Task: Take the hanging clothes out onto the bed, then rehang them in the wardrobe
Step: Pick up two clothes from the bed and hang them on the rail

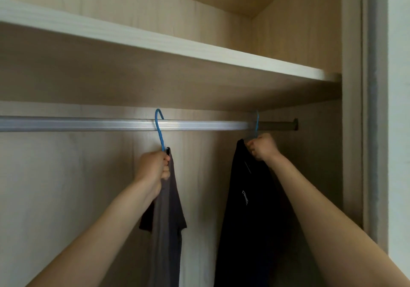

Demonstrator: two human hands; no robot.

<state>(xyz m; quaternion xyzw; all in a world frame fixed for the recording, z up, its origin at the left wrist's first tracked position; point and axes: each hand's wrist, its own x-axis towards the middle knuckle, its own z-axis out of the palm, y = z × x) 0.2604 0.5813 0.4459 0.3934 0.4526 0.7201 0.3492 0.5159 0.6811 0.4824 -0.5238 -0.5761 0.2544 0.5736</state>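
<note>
A grey T-shirt (168, 215) hangs from a blue hanger (158, 129) hooked over the silver wardrobe rail (88, 124). My left hand (153, 169) grips the neck of that hanger just under the rail. Further right, a black garment (246, 220) with a small white print hangs from a second blue hanger (257, 122) near the rail's right end. My right hand (263, 146) grips the top of this hanger and the garment's collar. Both hooks sit over the rail.
A pale wooden shelf (177, 47) runs just above the rail, leaving little height for the hooks. The wardrobe's right side panel (352, 131) and door frame stand close to the black garment. The rail to the left of the grey shirt carries nothing.
</note>
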